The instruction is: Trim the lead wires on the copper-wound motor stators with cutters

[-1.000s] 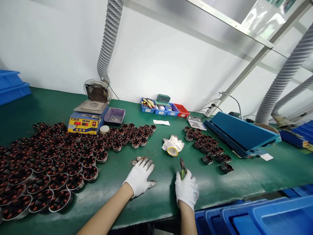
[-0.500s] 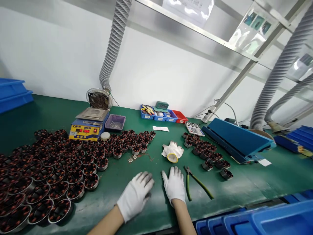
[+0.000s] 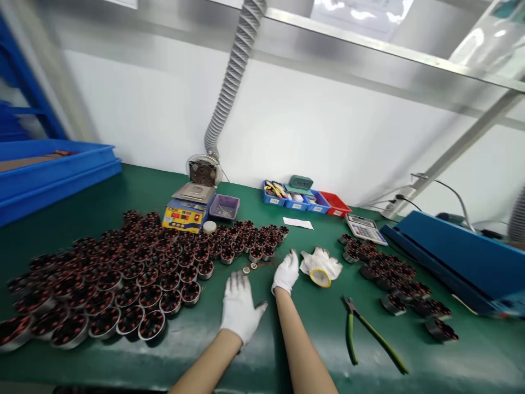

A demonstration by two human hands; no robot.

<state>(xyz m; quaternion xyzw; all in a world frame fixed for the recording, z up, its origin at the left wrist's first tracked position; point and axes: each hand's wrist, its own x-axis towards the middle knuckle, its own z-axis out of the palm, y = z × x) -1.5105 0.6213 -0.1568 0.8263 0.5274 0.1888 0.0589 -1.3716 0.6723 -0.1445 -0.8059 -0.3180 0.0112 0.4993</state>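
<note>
Both of my hands wear white gloves over a green table. My left hand lies flat on the mat, fingers spread, holding nothing. My right hand is stretched forward with open fingers, close to two small metal rings and a patch of copper wire scraps. A spare white glove lies just right of it. Green-handled pliers lie open on the mat to the right, apart from both hands.
Many round copper-wound stators cover the left of the table; a smaller group sits right. At the back stand a solder pot, small parts bins, a calculator, blue trays and a blue case.
My right hand let go of the pliers, which now lie on the mat, and reached forward towards the rings. The view has swung left.
</note>
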